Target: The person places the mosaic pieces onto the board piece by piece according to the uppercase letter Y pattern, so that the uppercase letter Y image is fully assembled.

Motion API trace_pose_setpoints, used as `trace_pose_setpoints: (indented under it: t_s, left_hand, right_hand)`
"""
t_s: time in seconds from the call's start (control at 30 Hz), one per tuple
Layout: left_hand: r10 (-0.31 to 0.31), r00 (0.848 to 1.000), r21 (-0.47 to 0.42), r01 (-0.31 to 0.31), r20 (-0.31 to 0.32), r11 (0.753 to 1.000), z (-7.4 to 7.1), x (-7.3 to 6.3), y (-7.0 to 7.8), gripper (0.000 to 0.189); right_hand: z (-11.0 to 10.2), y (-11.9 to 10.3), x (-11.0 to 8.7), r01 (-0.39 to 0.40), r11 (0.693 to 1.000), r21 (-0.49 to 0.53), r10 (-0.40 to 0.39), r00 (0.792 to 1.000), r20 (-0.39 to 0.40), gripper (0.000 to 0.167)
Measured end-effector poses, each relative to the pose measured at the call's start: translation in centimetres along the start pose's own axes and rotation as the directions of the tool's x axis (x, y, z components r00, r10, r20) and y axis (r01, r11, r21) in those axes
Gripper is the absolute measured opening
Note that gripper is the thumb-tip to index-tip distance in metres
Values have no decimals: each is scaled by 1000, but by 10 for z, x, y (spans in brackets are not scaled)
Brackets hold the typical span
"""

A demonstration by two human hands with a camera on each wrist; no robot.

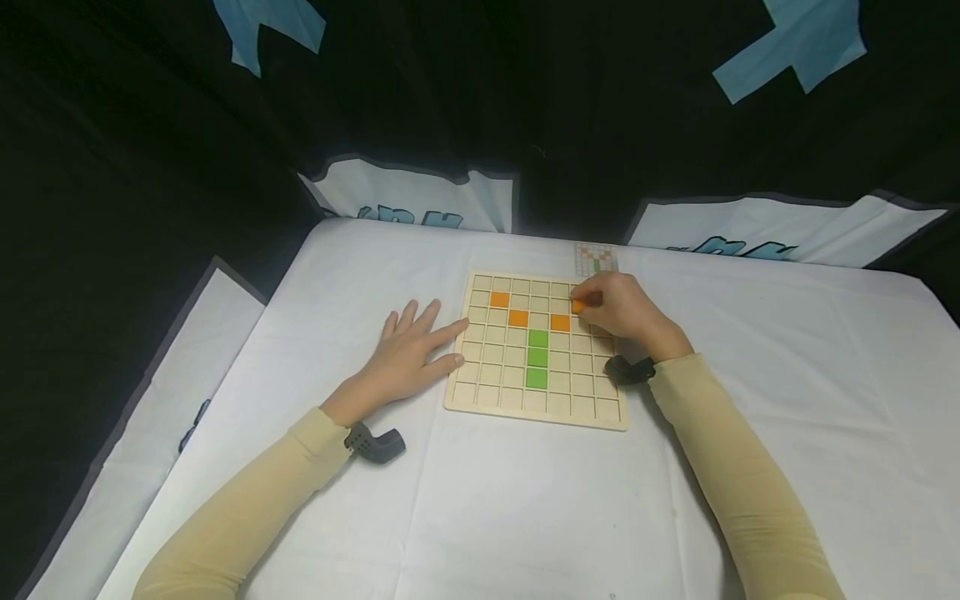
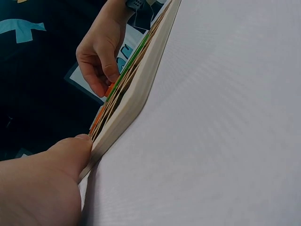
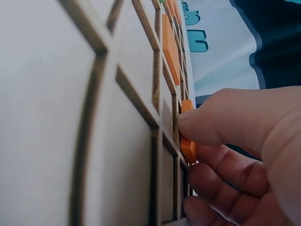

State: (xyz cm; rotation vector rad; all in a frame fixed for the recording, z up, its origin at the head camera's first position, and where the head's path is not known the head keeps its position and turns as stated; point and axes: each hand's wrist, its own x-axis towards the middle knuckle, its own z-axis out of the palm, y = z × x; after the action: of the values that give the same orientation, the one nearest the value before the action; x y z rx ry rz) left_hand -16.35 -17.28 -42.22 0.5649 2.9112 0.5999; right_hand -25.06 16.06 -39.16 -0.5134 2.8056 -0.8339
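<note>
A square wooden grid board (image 1: pixel 487 398) lies on the white cloth. Three green tiles (image 1: pixel 537 357) form a column near its middle, and three orange tiles (image 1: pixel 518 318) sit in cells above them. At the board's upper right, my right hand (image 1: pixel 626 310) pinches another orange tile (image 3: pixel 189 149) between thumb and fingers, at the grid's surface. My left hand (image 1: pixel 405 357) rests with spread fingers along the board's left edge; its index fingertip and thumb touch the rim. In the left wrist view the thumb (image 2: pixel 70 153) lies against the board's side.
A small card with a printed coloured grid (image 1: pixel 596 257) lies just behind the board, partly behind the right hand. White cloth (image 1: pixel 525 508) covers the table. Black curtains (image 1: pixel 480 92) with blue tape hang at the back and left.
</note>
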Motion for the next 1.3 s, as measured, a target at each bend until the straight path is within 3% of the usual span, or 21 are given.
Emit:
trace_pose_setpoints:
  t_s: [0.33, 1.3]
  left_hand:
    - [-7, 1000, 7, 7, -2, 1000, 0, 0, -1, 60]
    - [-12, 1000, 7, 11, 3, 1000, 2, 2, -1, 60]
  right_hand:
    - [0, -2, 1, 23, 1000, -19, -24, 1000, -17, 36]
    - [3, -2, 1, -2, 1000, 1, 2, 1000, -22, 36]
